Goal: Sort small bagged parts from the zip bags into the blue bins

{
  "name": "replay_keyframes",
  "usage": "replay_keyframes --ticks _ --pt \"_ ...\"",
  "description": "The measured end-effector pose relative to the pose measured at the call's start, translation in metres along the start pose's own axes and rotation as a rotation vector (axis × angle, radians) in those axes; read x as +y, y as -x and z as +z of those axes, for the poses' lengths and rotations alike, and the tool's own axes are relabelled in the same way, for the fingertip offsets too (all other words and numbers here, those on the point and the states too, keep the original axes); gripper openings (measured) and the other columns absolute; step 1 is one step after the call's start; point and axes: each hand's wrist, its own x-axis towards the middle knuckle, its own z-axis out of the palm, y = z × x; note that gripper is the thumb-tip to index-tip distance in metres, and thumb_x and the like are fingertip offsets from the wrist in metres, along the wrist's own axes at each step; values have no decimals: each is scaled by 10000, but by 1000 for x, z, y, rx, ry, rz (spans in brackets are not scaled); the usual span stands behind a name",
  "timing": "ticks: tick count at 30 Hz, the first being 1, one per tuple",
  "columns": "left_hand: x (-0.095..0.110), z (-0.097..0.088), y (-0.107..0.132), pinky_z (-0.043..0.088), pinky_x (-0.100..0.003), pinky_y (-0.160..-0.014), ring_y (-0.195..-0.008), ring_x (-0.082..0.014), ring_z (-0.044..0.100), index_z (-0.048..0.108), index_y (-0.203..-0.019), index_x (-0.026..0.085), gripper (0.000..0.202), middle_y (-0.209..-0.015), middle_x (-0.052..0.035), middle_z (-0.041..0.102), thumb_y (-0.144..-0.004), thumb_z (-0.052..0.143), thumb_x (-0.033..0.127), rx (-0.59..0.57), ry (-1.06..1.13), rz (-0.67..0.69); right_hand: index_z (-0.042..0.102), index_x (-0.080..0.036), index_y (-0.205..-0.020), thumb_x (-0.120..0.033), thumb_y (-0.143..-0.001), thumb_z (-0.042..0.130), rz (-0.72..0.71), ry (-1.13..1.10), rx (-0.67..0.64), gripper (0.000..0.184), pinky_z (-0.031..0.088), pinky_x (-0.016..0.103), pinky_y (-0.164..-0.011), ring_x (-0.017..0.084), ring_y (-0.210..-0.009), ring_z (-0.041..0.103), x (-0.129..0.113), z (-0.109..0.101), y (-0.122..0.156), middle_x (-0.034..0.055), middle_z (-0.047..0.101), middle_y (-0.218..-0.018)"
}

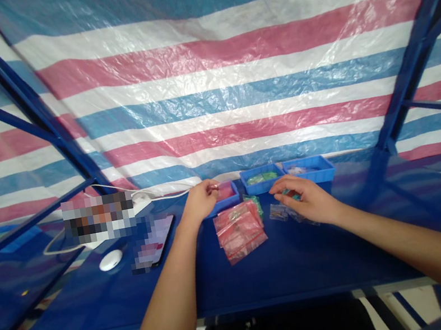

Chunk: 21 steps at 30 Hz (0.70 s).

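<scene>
At the left blue bin, the fingers of my left hand are pinched at the edge of a pink plastic bag inside it. Lower on the table lies a stack of pink zip bags, with green bags partly under its right side. My right hand hovers low over small clear bags, palm down with fingers curled. A teal-green bit shows between its thumb and fingers; its kind is hidden.
Behind my hands stand a blue bin with green bags and another blue bin with clear bags. To the left are a phone, a white oval object and white cables. Blue metal posts and striped sheeting enclose the table.
</scene>
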Motion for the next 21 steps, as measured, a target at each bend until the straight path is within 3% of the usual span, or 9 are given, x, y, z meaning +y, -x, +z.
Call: replay_keyframes --ticks 3,7,10,14,17,21 --pt "-4 1 -1 549 -381 -979 -1011 -274 740 775 -1128 215 358 -1121 -70 795 -828 585 164 -30 -30 65 758 -291 -1150 -353 -1012 601 -5 4 -8 218 601 391 -826 258 -1020 711 0 0 0 82 718 -1161" --pt "-8 -1 -2 515 -411 -1065 -1149 -295 694 712 -1295 202 484 -1253 -107 738 -814 662 203 58 -96 124 752 -297 -1162 -361 -1017 592 -15 21 -30 225 602 391 -804 252 -984 715 4 1 1 82 717 -1154" --pt "-10 -3 -2 509 -391 -1059 -1134 -270 682 719 -1260 208 448 -1237 -101 726 -813 696 226 137 -68 101 752 -304 -1176 -366 -1014 593 -21 33 -38 235 608 396 -807 253 -969 717 4 1 1 79 722 -1157" --pt "-9 -6 -4 535 -331 -863 -867 -209 684 760 -993 209 209 -1019 -62 759 -850 720 356 197 -17 5 748 -295 -1181 -358 -1013 596 -16 38 -47 235 603 368 -757 245 -943 715 2 1 1 84 720 -1156" --pt "-8 -6 -8 486 -280 -679 -682 -173 634 764 -953 204 260 -832 -33 755 -852 724 440 151 51 -90 742 -280 -1180 -346 -1022 585 -21 42 -66 233 598 354 -745 234 -932 708 0 0 1 89 711 -1151" --pt "-12 -6 -15 462 -264 -652 -675 -170 643 797 -958 203 293 -809 -34 775 -833 740 462 139 87 -90 730 -264 -1201 -341 -1035 569 -23 56 -89 244 599 336 -736 224 -946 703 -1 -1 2 94 698 -1159"
